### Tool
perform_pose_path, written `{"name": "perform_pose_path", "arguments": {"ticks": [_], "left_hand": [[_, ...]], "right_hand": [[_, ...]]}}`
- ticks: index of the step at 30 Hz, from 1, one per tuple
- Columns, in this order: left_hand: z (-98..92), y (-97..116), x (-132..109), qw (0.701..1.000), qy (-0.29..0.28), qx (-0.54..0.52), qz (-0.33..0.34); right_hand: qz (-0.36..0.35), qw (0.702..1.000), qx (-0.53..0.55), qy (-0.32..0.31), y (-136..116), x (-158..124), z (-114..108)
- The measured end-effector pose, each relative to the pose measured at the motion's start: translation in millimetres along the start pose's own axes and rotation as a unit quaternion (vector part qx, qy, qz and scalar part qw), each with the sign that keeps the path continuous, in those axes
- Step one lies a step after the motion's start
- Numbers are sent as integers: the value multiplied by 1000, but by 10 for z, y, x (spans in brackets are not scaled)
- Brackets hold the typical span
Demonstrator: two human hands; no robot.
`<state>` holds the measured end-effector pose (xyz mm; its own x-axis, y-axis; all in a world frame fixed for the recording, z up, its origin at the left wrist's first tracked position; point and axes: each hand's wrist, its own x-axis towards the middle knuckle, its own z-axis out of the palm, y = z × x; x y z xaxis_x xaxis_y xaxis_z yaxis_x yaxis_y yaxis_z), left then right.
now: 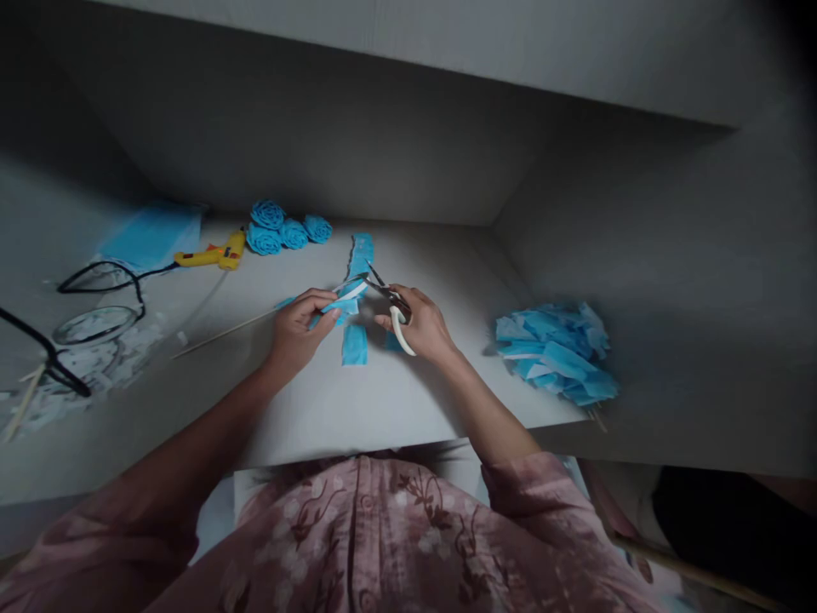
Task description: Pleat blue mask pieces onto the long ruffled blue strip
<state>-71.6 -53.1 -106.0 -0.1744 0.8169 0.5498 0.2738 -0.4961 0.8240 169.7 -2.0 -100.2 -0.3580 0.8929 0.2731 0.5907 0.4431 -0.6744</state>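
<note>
My left hand (pixel 304 324) pinches a blue strip of mask fabric (pixel 343 303) above the white table (pixel 357 409). My right hand (pixel 419 323) grips scissors (pixel 386 300) with a white handle, blades apart at the strip's edge. More blue strips lie under my hands: one long piece (pixel 361 252) stretches toward the wall, a short piece (pixel 355 344) points toward me.
Three rolled blue fabric roses (pixel 287 230) sit by the back wall, a yellow glue gun (pixel 214 254) with a black cord to their left. A pile of blue cut pieces (pixel 558 353) lies at right. A thin wooden stick (pixel 223 332), white scraps and a blue mask stack (pixel 150 234) lie left.
</note>
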Motion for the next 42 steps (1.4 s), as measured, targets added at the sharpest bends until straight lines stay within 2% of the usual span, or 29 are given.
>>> {"name": "perform_pose_path", "arguments": {"ticks": [8, 16, 22, 26, 29, 32, 35, 38, 40, 42], "left_hand": [[-21, 9, -23, 998, -52, -12, 18], [-19, -10, -32, 998, -50, -23, 18], [16, -25, 1, 999, -38, 7, -18], [-2, -59, 52, 995, -24, 0, -97], [-38, -46, 97, 991, 31, -30, -130], [-56, -21, 120, 988, 62, -56, -132], [-48, -8, 115, 986, 53, -71, -140], [-27, 2, 104, 978, 28, -118, -168], [-13, 15, 101, 964, 0, -183, -194], [-2, 31, 97, 946, -36, -246, -208]], "right_hand": [[43, 992, 117, -25, -42, 12, -27], [32, 995, 96, 2, -123, -30, -79], [48, 993, 109, 19, -129, -21, -44], [70, 986, 138, 63, -58, 32, -117], [86, 989, 69, 101, 40, 84, -301], [115, 989, -72, 51, 148, 107, -484], [146, 964, -217, -41, 218, 80, -577], [130, 937, -303, -116, 196, 16, -620], [115, 925, -335, -136, 114, -25, -649], [86, 936, -322, -110, -16, -45, -673]]}}
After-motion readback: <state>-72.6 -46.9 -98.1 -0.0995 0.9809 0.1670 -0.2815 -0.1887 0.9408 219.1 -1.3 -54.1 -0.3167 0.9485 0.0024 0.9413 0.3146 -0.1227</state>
